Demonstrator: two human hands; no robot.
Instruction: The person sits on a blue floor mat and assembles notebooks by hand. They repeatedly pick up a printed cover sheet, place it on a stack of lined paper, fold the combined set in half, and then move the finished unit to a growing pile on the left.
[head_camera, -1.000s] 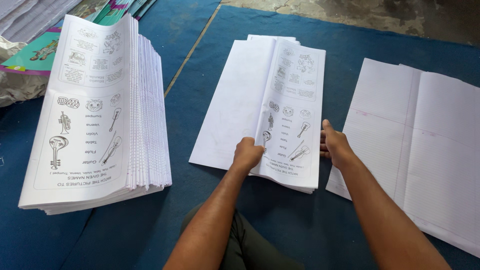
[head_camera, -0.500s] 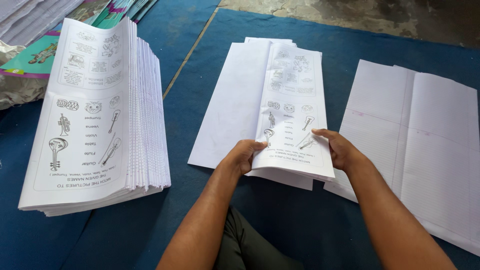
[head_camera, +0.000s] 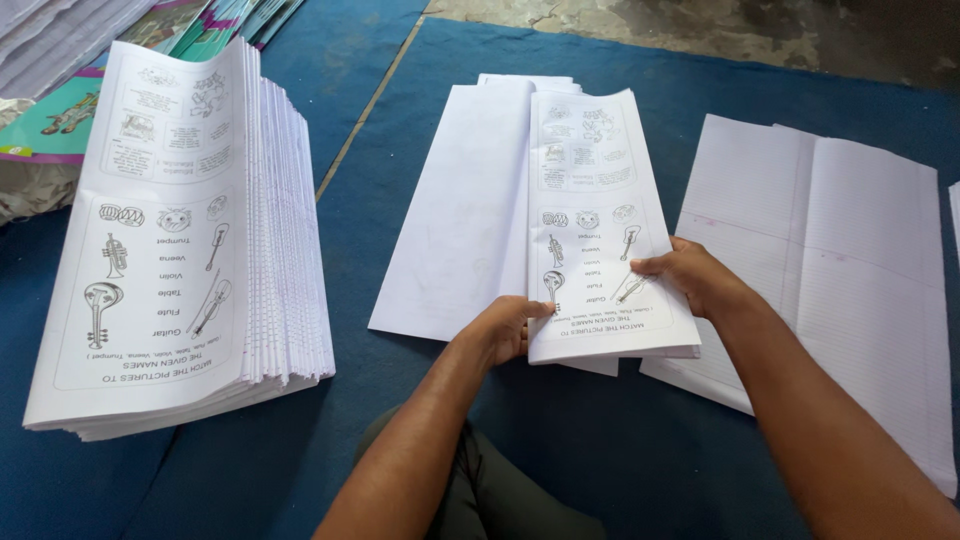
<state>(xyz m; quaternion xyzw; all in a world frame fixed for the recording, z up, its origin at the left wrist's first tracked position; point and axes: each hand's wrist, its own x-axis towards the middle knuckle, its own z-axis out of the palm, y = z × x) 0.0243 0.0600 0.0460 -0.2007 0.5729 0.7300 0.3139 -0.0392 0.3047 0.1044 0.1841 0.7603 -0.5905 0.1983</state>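
The folded printed sheet (head_camera: 600, 230), a long narrow page with small drawings of musical instruments, lies in the middle of the frame on top of a flat pile of blank white sheets (head_camera: 455, 215), and both hands grip it at its near end. The left hand (head_camera: 505, 330) pinches the lower left corner, thumb on top and fingers curled below the edge; the right hand (head_camera: 690, 275) pinches the right edge a little higher, thumb pressed on the printed face. So the sheet stands between the two hands, touching both, and its far end reaches toward the upper middle of the frame. I think the near end is lifted slightly from the pile, but this is not fully clear. The risk, in my judgement, is that the layers of the fold slide against each other, because the grip is only at one end; then the edges would not match, or a crease would come out crooked. The thumb pressure could also wrinkle the thin paper, or drag a blank sheet from below along with it. To the left of the frame stands a tall stack of the same printed sheets (head_camera: 180, 240), well apart. To the right lie wide ruled sheets (head_camera: 850, 260), just beside the right forearm. All rest on a blue mat (head_camera: 600, 450).
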